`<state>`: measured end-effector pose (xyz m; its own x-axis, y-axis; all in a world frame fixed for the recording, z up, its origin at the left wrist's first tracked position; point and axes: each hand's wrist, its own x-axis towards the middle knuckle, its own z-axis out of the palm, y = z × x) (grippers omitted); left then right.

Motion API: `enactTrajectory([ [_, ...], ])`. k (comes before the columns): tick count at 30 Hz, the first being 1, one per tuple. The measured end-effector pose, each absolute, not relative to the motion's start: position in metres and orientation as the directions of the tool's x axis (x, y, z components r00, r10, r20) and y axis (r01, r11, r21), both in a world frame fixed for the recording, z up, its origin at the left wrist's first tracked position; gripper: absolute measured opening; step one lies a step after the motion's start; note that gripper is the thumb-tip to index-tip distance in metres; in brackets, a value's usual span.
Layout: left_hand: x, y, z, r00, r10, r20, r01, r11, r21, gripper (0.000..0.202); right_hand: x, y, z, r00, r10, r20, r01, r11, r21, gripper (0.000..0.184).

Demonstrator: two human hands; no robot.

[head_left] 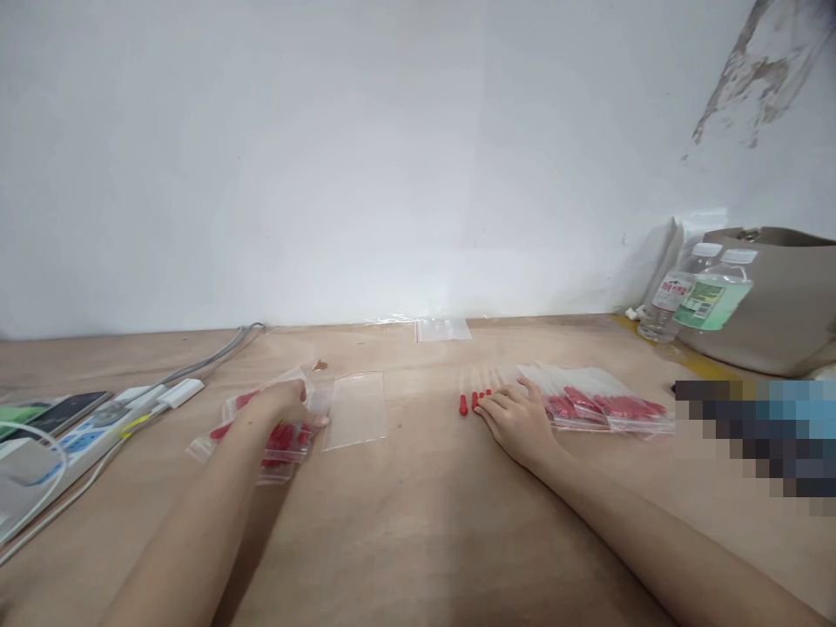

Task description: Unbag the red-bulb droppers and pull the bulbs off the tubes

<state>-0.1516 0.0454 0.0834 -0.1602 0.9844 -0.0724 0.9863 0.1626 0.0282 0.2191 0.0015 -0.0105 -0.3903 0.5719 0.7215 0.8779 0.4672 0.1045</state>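
Note:
My left hand [282, 407] rests over a pile of clear zip bags [287, 453] holding red pieces. Its thumb is stretched out to the right, apart from the index finger; the other fingers are mostly hidden. Right beside it lies a flat clear bag [356, 409] with nothing visible inside. My right hand [519, 416] lies palm down with fingers stretched, its fingertips touching several thin clear sticks with red ends. One red-ended stick [463, 406] lies slightly apart on their left. Under and beyond that hand's right side spreads a row of bags with red pieces [607, 405].
A power strip [91, 435] with cables and a phone [75, 409] lie at the left. Another clear bag [444, 330] sits by the wall. Two plastic bottles [715, 292] and a grey-brown bag [784, 305] stand at the back right. A pixelated patch covers the right edge.

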Motion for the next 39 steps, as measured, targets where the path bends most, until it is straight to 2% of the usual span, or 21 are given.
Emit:
enactTrajectory([
  [4, -0.144, 0.045, 0.084, -0.183, 0.969, -0.165, 0.983, 0.181, -0.032, 0.046, 0.219, -0.001, -0.008, -0.384, 0.556, 0.737, 0.874, 0.476, 0.096, 0.017],
  [8, -0.140, 0.044, 0.083, -0.166, 0.960, -0.227, 0.986, 0.153, -0.071, 0.015, 0.221, -0.004, -0.008, -0.368, 0.575, 0.731, 0.878, 0.474, 0.069, 0.017],
  [10, -0.141, 0.044, 0.085, -0.161, 0.961, -0.225, 0.986, 0.145, -0.086, 0.009, 0.223, -0.005, -0.008, -0.363, 0.575, 0.733, 0.877, 0.478, 0.059, 0.017],
  [13, -0.144, 0.041, 0.096, -0.162, 0.970, -0.180, 0.984, 0.146, -0.099, 0.011, 0.225, -0.007, -0.008, -0.357, 0.561, 0.747, 0.872, 0.486, 0.052, 0.016],
  [17, -0.136, 0.027, 0.124, -0.141, 0.986, -0.092, 0.988, 0.134, -0.079, 0.023, 0.226, -0.007, -0.008, -0.368, 0.553, 0.747, 0.867, 0.494, 0.062, 0.014],
  [19, -0.122, 0.020, 0.133, -0.042, 0.999, 0.033, 0.999, 0.042, 0.016, 0.027, 0.225, -0.007, -0.007, -0.375, 0.547, 0.748, 0.861, 0.504, 0.063, 0.014],
  [22, -0.086, 0.017, 0.127, 0.160, 0.967, 0.198, 0.968, -0.193, 0.159, 0.028, 0.225, -0.009, -0.006, -0.392, 0.526, 0.755, 0.842, 0.536, 0.063, 0.014],
  [28, 0.005, 0.035, 0.087, 0.241, 0.964, 0.117, 0.963, -0.252, 0.092, 0.026, 0.225, -0.014, -0.005, -0.442, 0.492, 0.751, 0.808, 0.581, 0.095, 0.013],
  [33, 0.044, 0.033, 0.062, 0.283, 0.944, 0.170, 0.954, -0.296, 0.056, 0.030, 0.224, -0.014, -0.005, -0.466, 0.495, 0.733, 0.796, 0.597, 0.103, 0.016],
  [35, 0.041, 0.021, 0.052, 0.356, 0.900, 0.252, 0.918, -0.387, 0.083, 0.027, 0.223, -0.014, -0.004, -0.477, 0.499, 0.723, 0.793, 0.599, 0.110, 0.020],
  [37, 0.031, 0.005, 0.041, 0.507, 0.778, 0.370, 0.789, -0.592, 0.164, 0.022, 0.223, -0.014, -0.004, -0.496, 0.498, 0.712, 0.784, 0.608, 0.121, 0.020],
  [39, 0.017, -0.009, 0.031, 0.601, 0.692, 0.401, 0.658, -0.712, 0.243, 0.021, 0.222, -0.015, -0.002, -0.533, 0.476, 0.700, 0.756, 0.640, 0.140, 0.020],
])
